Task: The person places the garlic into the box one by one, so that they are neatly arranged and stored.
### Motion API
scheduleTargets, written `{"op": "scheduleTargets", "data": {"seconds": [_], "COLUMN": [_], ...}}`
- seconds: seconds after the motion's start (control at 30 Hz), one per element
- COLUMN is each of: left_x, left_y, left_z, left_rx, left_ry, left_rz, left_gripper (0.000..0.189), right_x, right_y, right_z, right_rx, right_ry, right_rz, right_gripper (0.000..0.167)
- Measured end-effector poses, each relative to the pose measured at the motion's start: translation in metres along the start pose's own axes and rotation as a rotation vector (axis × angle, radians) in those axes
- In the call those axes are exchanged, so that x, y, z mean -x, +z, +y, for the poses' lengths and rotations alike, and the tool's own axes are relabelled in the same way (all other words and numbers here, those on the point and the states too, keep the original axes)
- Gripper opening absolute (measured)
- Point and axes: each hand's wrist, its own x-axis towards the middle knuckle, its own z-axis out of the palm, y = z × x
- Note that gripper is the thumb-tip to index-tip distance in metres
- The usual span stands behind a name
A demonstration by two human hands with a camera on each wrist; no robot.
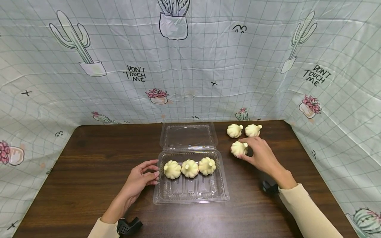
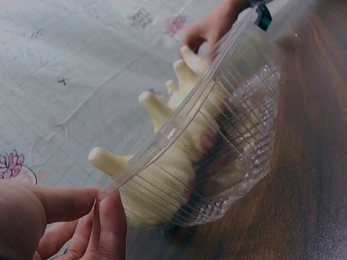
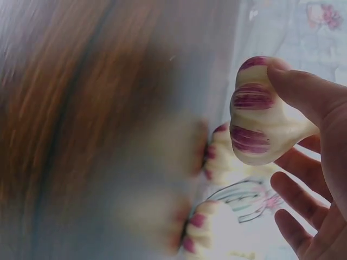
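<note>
My left hand (image 1: 140, 178) pinches the left rim of a clear plastic clamshell box (image 1: 190, 195) between thumb and fingers, as the left wrist view shows. Three garlic bulbs stand in a row along the back of the box: a left one (image 1: 172, 170), a middle one (image 1: 190, 168) and a right one (image 1: 207, 166). To the right of the box, my right hand (image 1: 262, 154) holds another garlic bulb (image 3: 256, 111) by its sides. Purple streaks mark its underside, and in the right wrist view it is raised off the table.
Two more garlic bulbs, one (image 1: 234, 131) beside the other (image 1: 253, 130), lie at the back right, just beyond my right hand. The box's lid (image 1: 189, 135) lies folded back toward the curtain (image 1: 196, 72), which hangs along the dark wooden table's (image 1: 98, 165) back and sides.
</note>
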Motion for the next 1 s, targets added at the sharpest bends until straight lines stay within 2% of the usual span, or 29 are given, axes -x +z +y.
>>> {"op": "scheduleTargets", "data": {"seconds": [0.23, 0.5, 0.8, 1.0], "left_x": [0.000, 0.000, -0.001, -0.001], "left_y": [0.000, 0.000, 0.000, -0.001], "left_z": [0.000, 0.000, 0.000, 0.000], "left_rx": [0.003, 0.009, 0.003, -0.004], "left_ry": [0.002, 0.000, -0.007, -0.012], "left_rz": [-0.001, -0.002, 0.004, 0.011], "left_gripper": [0.052, 0.052, 0.052, 0.052], "right_x": [-0.001, -0.008, -0.017, -0.022], "right_y": [-0.009, -0.019, -0.019, -0.015], "right_z": [-0.020, -0.046, -0.070, -0.082], "right_rx": [-0.017, -0.038, -0.049, -0.046], "right_ry": [-0.091, -0.178, -0.283, -0.341], "right_rz": [0.064, 0.093, 0.063, 0.028], "right_gripper": [0.060, 0.064, 0.067, 0.062]}}
